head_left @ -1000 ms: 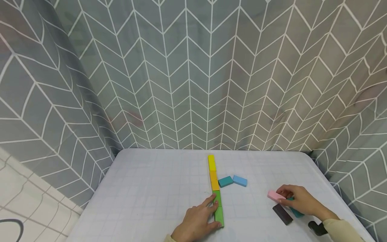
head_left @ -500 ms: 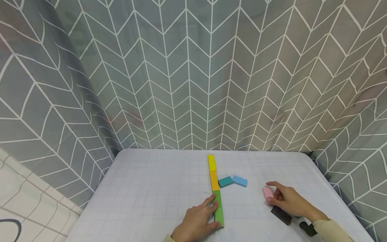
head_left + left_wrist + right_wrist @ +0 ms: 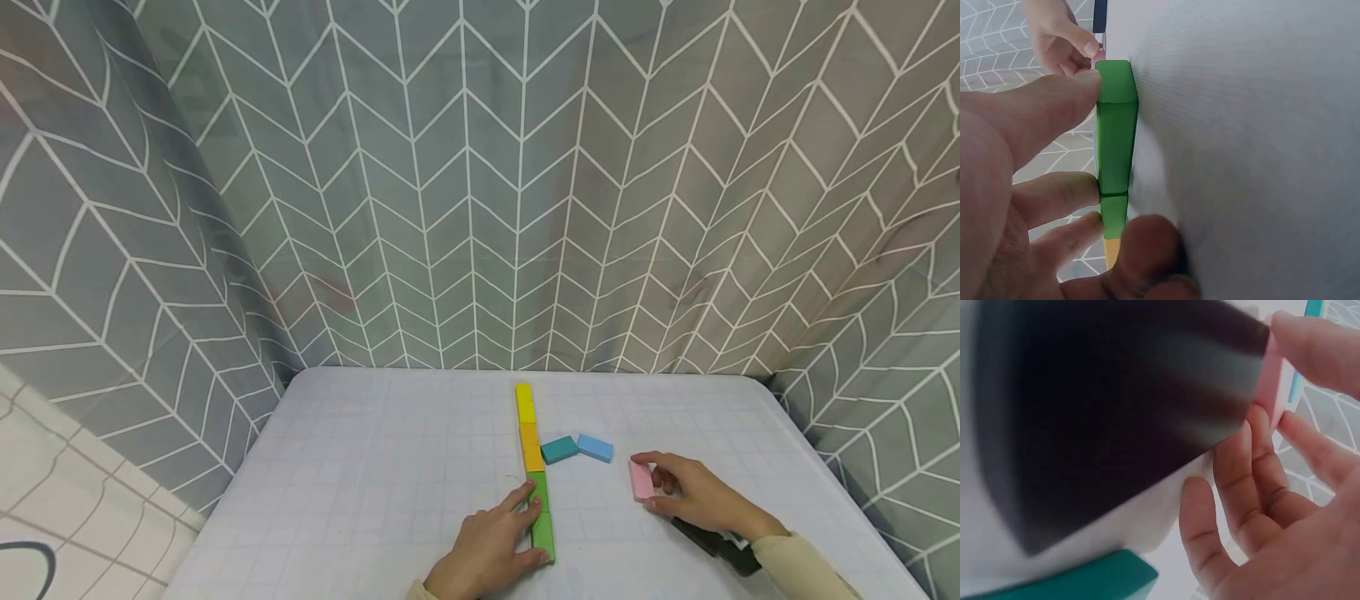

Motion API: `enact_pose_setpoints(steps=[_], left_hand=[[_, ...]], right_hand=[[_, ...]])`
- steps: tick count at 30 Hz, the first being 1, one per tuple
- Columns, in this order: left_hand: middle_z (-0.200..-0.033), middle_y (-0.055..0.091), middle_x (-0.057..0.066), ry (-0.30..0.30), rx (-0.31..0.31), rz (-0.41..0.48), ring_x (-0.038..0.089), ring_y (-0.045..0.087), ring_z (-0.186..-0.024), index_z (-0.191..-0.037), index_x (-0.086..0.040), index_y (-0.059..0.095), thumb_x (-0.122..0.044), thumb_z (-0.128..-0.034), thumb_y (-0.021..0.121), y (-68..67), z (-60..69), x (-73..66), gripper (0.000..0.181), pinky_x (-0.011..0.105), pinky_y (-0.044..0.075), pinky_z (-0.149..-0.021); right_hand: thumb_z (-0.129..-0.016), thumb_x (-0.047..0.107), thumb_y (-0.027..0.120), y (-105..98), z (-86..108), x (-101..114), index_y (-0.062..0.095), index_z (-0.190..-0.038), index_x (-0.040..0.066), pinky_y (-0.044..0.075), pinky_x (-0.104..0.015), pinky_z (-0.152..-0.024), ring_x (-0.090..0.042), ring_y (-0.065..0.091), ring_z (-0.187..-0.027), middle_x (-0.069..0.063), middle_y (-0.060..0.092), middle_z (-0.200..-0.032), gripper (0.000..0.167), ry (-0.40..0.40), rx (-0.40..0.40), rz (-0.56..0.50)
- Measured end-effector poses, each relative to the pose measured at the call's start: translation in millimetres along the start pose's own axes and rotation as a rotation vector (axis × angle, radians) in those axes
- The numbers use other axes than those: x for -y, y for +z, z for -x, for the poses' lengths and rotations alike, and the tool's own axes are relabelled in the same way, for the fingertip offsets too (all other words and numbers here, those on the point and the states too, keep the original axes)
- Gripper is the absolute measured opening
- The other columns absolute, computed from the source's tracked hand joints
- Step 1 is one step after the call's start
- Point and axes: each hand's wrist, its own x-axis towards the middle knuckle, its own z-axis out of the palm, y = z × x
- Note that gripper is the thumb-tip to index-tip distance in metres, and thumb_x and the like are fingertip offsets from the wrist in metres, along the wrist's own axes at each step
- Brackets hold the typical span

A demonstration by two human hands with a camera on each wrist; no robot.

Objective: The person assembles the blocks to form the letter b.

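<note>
In the head view, my left hand [image 3: 487, 542] rests on two green blocks [image 3: 543, 540], the near end of an upright-running row. Its thumb touches the nearest green block, and other fingertips press the row, as the left wrist view shows. My right hand [image 3: 705, 498] pinches a pink block [image 3: 641, 482] between thumb and fingers, to the right of the row. A yellow block [image 3: 525, 404] and an orange-yellow block [image 3: 532, 447] continue the row toward the back. A teal block [image 3: 559, 450] touches the row's right side, with a light blue block [image 3: 595, 448] at its other end.
Under the right wrist lies a dark block [image 3: 693, 535], partly covered. It looms large in the right wrist view, with another teal block [image 3: 1085, 581] below it. The white table [image 3: 360, 450] ends at a patterned curtain [image 3: 487, 208].
My right hand has moved left with the pink block, turning it from crosswise to nearly parallel with the row. The dark block has shifted slightly left. My left hand has stayed put.
</note>
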Motion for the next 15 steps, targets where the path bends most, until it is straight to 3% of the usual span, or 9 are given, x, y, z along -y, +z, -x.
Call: enact_pose_setpoints(steps=[5,15], left_hand=[[-0.169,0.039,-0.016,-0.008,0.01,0.005,0.015,0.071,-0.096,-0.149,-0.033,0.063,-0.06,-0.0875,0.08,0.2,-1.1,0.5,0.07,0.046,0.059,-0.078],[-0.17,0.039,-0.015,0.007,-0.003,0.011,0.015,0.071,-0.1,-0.15,-0.031,0.062,-0.06,-0.0883,0.079,1.0,-0.7,1.5,0.07,0.045,0.06,-0.081]], right_hand=[[-0.093,0.013,0.082,2.3,-5.7,2.7,0.056,-0.145,-0.001,0.047,-0.024,-0.071,-0.007,0.052,-0.084,0.0,0.061,-0.104,0.06,-0.03,0.029,0.008],[-0.095,0.013,0.08,8.8,-14.8,4.4,0.055,-0.145,0.0,0.046,-0.025,-0.07,-0.009,0.052,-0.083,0.001,0.06,-0.103,0.058,-0.099,0.026,-0.017]])
